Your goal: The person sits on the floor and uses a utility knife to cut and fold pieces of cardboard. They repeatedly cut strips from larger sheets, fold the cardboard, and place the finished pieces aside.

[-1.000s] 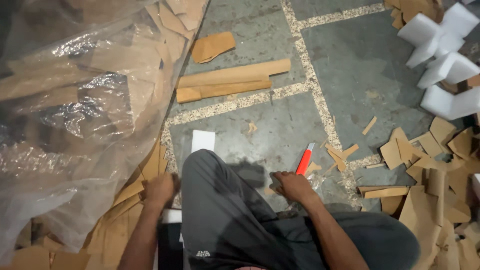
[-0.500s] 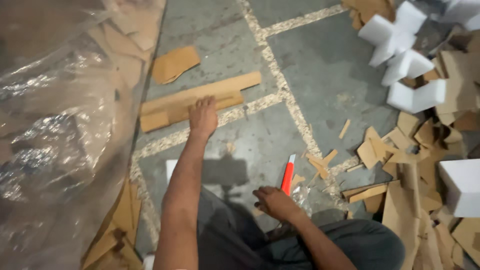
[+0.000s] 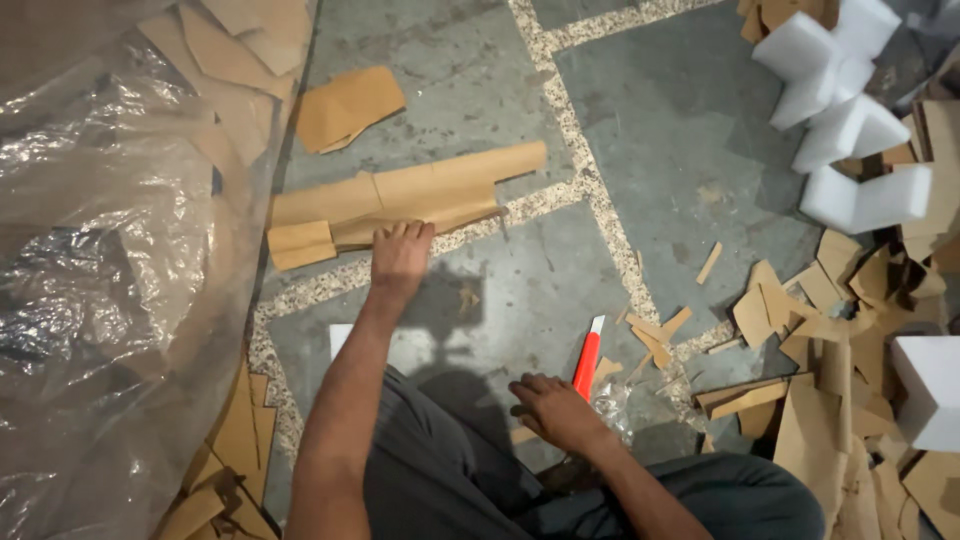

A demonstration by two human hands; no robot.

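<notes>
My left hand (image 3: 400, 256) is stretched forward over the grey floor, its fingertips resting on the near edge of a long brown cardboard strip (image 3: 440, 185). Its fingers are laid flat on the strip, not closed around it. My right hand (image 3: 552, 408) lies low beside my knee, fingers spread on the floor, holding nothing. A red utility knife (image 3: 587, 361) with a white tip lies on the floor just right of that hand, apart from it.
A large clear plastic sheet (image 3: 110, 270) covers cardboard at the left. Another cardboard piece (image 3: 348, 105) lies farther off. White foam blocks (image 3: 840, 110) and a heap of cardboard scraps (image 3: 850, 330) fill the right side. A white paper (image 3: 342, 340) lies by my left arm.
My left arm has reached forward from beside my knee to the long cardboard strip. The right hand has stayed by the red knife.
</notes>
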